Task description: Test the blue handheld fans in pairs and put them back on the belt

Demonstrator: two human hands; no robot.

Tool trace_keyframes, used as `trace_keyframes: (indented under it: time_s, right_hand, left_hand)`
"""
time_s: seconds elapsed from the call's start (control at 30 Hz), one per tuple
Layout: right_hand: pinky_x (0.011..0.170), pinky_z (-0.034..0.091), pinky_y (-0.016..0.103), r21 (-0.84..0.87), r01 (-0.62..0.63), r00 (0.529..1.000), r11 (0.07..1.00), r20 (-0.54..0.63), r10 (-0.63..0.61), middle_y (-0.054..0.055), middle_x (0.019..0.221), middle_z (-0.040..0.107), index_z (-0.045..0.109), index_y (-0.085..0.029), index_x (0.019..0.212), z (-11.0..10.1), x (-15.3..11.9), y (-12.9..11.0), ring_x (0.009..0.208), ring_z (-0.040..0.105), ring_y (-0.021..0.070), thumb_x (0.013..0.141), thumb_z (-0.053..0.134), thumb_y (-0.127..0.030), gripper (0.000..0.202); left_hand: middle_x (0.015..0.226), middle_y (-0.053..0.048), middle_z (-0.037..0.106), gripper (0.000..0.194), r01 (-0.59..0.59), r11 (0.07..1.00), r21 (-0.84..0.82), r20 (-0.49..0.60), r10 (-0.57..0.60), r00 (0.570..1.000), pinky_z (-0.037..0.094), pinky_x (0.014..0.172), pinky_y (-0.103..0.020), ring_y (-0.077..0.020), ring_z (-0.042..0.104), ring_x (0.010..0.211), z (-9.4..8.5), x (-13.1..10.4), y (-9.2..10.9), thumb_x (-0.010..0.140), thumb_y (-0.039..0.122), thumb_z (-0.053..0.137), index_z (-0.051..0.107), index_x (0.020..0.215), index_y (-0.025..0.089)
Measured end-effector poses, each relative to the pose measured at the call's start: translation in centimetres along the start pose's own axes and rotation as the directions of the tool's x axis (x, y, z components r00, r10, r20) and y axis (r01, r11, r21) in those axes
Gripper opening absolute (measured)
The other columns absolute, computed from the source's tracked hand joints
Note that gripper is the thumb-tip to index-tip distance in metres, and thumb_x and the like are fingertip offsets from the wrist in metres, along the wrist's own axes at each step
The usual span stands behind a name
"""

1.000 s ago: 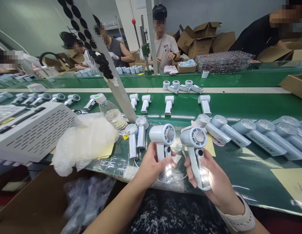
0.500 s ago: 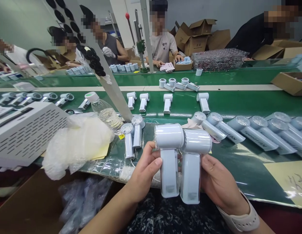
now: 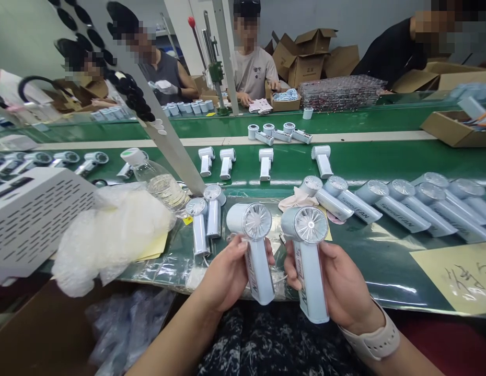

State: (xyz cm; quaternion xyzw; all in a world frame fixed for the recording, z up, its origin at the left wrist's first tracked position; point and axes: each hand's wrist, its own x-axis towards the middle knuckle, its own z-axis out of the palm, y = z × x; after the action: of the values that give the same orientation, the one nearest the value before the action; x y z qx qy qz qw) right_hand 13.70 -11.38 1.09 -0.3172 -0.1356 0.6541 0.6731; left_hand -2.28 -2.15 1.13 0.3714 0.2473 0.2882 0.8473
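Note:
My left hand is closed around the handle of a light-blue handheld fan, held upright with its round grille facing up toward me. In my right hand is a second handheld fan of the same kind, also upright, its ribbed front showing. Dark lettering runs down both handles. The two fans are side by side with a small gap, above the near edge of the green table. Just beyond my left hand, two more fans lie on the table.
Several fans lie in a row on the right, by a yellow paper with writing. At left are a plastic bottle, plastic bags and a grey slotted machine. A slanted post rises there. Co-workers sit across the belt.
Both fans have been turned from their plain sides to their grille fronts. They have come apart from each other, and the view has shifted slightly.

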Motion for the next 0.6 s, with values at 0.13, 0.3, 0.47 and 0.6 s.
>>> trace_keyframes:
  time_s: [0.13, 0.3, 0.47, 0.6]
  right_hand:
    - [0.056, 0.054, 0.028, 0.013, 0.047, 0.999, 0.999, 0.019, -0.047, 0.006, 0.077, 0.071, 0.074, -0.021, 0.095, -0.8, -0.1, -0.1, 0.065, 0.063, 0.0186, 0.082, 0.069, -0.043, 0.026]
    - [0.079, 0.059, 0.033, 0.03, 0.124, 0.987, 0.992, -0.11, -0.12, 0.005, 0.095, 0.077, 0.074, -0.027, 0.101, -1.5, 0.0, 0.1, 0.086, 0.07, 0.0216, 0.08, 0.073, -0.039, 0.024]
    - [0.07, 0.06, 0.033, 0.012, 0.099, 0.98, 0.995, -0.177, -0.096, 0.005, 0.093, 0.076, 0.064, -0.03, 0.126, -1.2, 0.1, 0.4, 0.081, 0.069, 0.0205, 0.089, 0.066, -0.039, 0.038]
    - [0.065, 0.06, 0.032, -0.007, 0.069, 0.975, 0.998, -0.213, -0.069, 0.007, 0.087, 0.075, 0.06, -0.025, 0.131, -1.1, 0.2, 0.6, 0.071, 0.068, 0.0188, 0.092, 0.063, -0.04, 0.042]
  left_hand:
    - [0.106, -0.009, 0.073, 0.029, -0.027, 0.997, 0.074, 0.04, 0.024, 0.999, 0.053, 0.079, -0.035, -0.0254, 0.07, 0.094, -0.2, -0.3, 0.2, 0.085, 0.032, 0.068, 0.064, 0.11, 0.02]
    - [0.111, -0.009, 0.074, 0.047, -0.089, 0.972, 0.216, 0.09, 0.071, 0.993, 0.053, 0.086, -0.035, -0.025, 0.07, 0.101, 0.0, -0.4, 0.6, 0.083, 0.032, 0.074, 0.058, 0.125, 0.023]
    - [0.108, -0.011, 0.076, 0.045, -0.073, 0.973, 0.217, 0.135, 0.044, 0.99, 0.056, 0.081, -0.035, -0.0261, 0.072, 0.096, -0.2, -0.1, 0.4, 0.078, 0.04, 0.079, 0.059, 0.113, 0.02]
    - [0.111, -0.011, 0.076, 0.049, -0.067, 0.977, 0.205, 0.164, 0.033, 0.986, 0.059, 0.079, -0.032, -0.0246, 0.073, 0.097, -0.5, -0.1, 0.1, 0.078, 0.039, 0.078, 0.058, 0.12, 0.022]
